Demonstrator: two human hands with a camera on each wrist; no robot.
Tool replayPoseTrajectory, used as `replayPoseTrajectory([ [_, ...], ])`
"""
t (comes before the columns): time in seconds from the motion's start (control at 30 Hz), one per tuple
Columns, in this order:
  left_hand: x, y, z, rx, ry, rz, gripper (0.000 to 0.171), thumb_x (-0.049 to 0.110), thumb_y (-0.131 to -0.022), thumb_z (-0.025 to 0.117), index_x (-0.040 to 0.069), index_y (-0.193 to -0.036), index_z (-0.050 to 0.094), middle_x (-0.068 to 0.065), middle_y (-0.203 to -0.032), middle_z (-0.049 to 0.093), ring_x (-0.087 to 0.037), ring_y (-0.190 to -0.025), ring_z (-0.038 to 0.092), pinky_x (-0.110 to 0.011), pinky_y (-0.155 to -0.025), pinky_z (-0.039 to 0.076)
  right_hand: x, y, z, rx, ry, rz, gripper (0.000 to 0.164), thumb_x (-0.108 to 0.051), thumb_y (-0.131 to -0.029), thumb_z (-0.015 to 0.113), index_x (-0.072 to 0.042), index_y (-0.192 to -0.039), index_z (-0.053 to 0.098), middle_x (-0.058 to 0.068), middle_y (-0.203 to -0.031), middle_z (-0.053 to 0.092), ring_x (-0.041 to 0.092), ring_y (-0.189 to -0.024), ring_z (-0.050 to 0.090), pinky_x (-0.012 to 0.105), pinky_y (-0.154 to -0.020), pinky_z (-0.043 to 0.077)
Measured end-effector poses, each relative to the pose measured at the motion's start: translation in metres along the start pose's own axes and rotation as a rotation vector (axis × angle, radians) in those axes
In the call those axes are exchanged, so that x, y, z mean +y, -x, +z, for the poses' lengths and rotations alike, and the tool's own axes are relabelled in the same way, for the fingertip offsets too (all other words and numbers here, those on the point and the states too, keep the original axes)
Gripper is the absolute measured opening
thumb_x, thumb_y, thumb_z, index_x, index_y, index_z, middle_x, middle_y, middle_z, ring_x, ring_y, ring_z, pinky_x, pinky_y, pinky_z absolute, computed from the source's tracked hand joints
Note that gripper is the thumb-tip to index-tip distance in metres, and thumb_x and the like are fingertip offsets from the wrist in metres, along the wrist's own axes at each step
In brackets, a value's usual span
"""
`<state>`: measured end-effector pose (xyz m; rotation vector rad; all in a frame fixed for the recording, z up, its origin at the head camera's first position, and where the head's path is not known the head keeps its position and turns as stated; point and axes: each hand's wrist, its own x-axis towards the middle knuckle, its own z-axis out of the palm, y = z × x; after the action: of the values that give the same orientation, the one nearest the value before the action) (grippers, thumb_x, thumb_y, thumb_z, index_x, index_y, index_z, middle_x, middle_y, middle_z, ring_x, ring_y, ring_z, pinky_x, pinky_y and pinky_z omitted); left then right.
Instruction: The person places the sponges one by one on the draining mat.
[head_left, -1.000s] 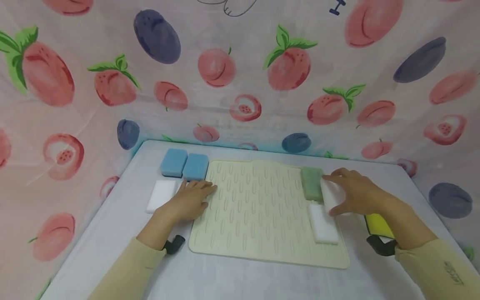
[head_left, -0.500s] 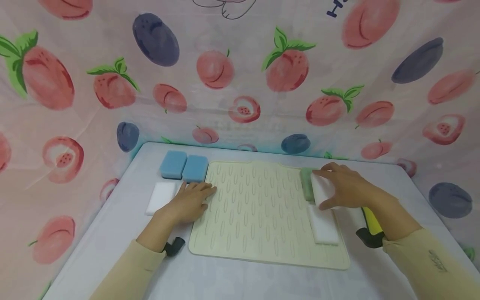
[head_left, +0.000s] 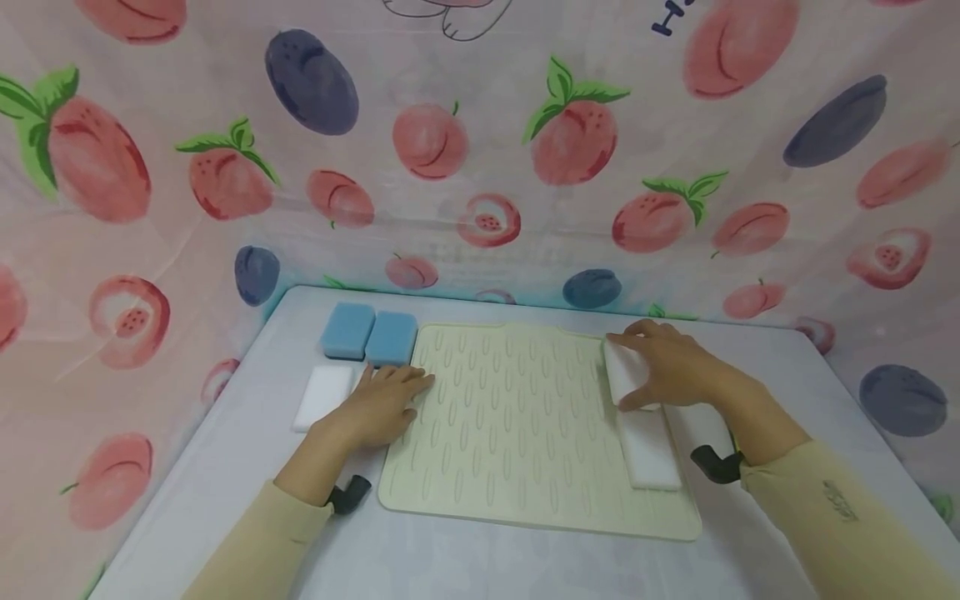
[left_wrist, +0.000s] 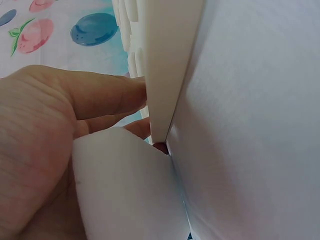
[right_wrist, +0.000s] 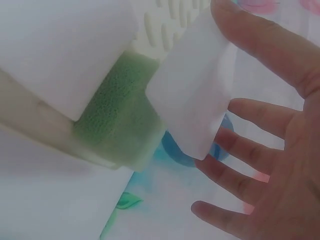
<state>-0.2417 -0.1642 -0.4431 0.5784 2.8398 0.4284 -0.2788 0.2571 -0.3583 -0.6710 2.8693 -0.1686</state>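
My right hand [head_left: 675,362] pinches a white sponge block [head_left: 626,373] between thumb and fingers, above the right edge of the cream ridged mat [head_left: 510,425]. In the right wrist view this block tilts over a green sponge [right_wrist: 125,112], which it hides in the head view. A second white block [head_left: 651,454] lies flat on the mat just nearer to me. My left hand [head_left: 377,406] rests at the mat's left edge with its fingertips on the rim. Beneath its palm, the left wrist view shows another white block [left_wrist: 130,185].
Two blue sponges [head_left: 348,331] sit side by side at the back left of the white table [head_left: 480,554]. Left of my left hand lies another white block [head_left: 322,396]. A fruit-print cloth [head_left: 480,150] hangs behind the table.
My right hand has moved left with the white sponge block, from beside the green sponge to over it. The left hand has stayed at the mat's edge.
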Motion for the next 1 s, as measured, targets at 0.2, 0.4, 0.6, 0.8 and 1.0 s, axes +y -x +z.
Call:
replayPoseTrajectory([
  [0.2, -0.001, 0.0, 0.0, 0.004, -0.013, 0.007, 0.056, 0.014, -0.103, 0.061, 0.013, -0.157, 0.047, -0.013, -0.163, 0.042, -0.041, -0.152, 0.034, -0.073, -0.124, 0.012, -0.003, -0.006, 0.001, 0.003, -0.001, 0.001, 0.099, -0.045, -0.073, 0.092, -0.008, -0.155, 0.048, 0.024, -0.148, 0.049, 0.049, -0.135, 0.046, 0.07, -0.102, 0.044],
  [0.4, -0.001, 0.0, 0.001, 0.0, -0.008, 0.002, 0.056, 0.015, -0.103, 0.061, 0.014, -0.157, 0.046, -0.012, -0.163, 0.042, -0.04, -0.153, 0.033, -0.072, -0.125, 0.011, -0.007, -0.012, 0.004, -0.022, -0.012, 0.016, 0.102, -0.049, -0.074, 0.091, -0.009, -0.157, 0.046, 0.024, -0.152, 0.046, 0.05, -0.139, 0.043, 0.072, -0.104, 0.042],
  [0.6, 0.0, 0.0, 0.001, -0.003, -0.005, -0.001, 0.056, 0.014, -0.103, 0.061, 0.013, -0.157, 0.046, -0.013, -0.163, 0.042, -0.041, -0.153, 0.033, -0.073, -0.124, 0.011, -0.01, -0.021, 0.005, -0.008, 0.006, -0.022, 0.101, -0.049, -0.076, 0.09, -0.007, -0.156, 0.046, 0.024, -0.151, 0.048, 0.05, -0.137, 0.046, 0.069, -0.102, 0.044],
  [0.8, 0.0, 0.001, 0.0, 0.001, -0.014, 0.004, 0.056, 0.013, -0.103, 0.061, 0.012, -0.157, 0.047, -0.013, -0.163, 0.042, -0.041, -0.152, 0.034, -0.074, -0.124, 0.012, -0.014, -0.028, 0.004, -0.017, -0.007, -0.011, 0.1, -0.047, -0.077, 0.09, -0.006, -0.156, 0.045, 0.025, -0.151, 0.048, 0.05, -0.139, 0.044, 0.072, -0.106, 0.04],
  [1.0, 0.0, 0.0, 0.001, 0.0, -0.012, 0.009, 0.055, 0.014, -0.103, 0.06, 0.013, -0.157, 0.047, -0.013, -0.163, 0.042, -0.041, -0.152, 0.034, -0.074, -0.124, 0.012, -0.015, -0.034, 0.007, -0.037, -0.012, 0.015, 0.101, -0.049, -0.077, 0.089, -0.008, -0.158, 0.044, 0.023, -0.153, 0.046, 0.048, -0.141, 0.043, 0.071, -0.109, 0.039],
])
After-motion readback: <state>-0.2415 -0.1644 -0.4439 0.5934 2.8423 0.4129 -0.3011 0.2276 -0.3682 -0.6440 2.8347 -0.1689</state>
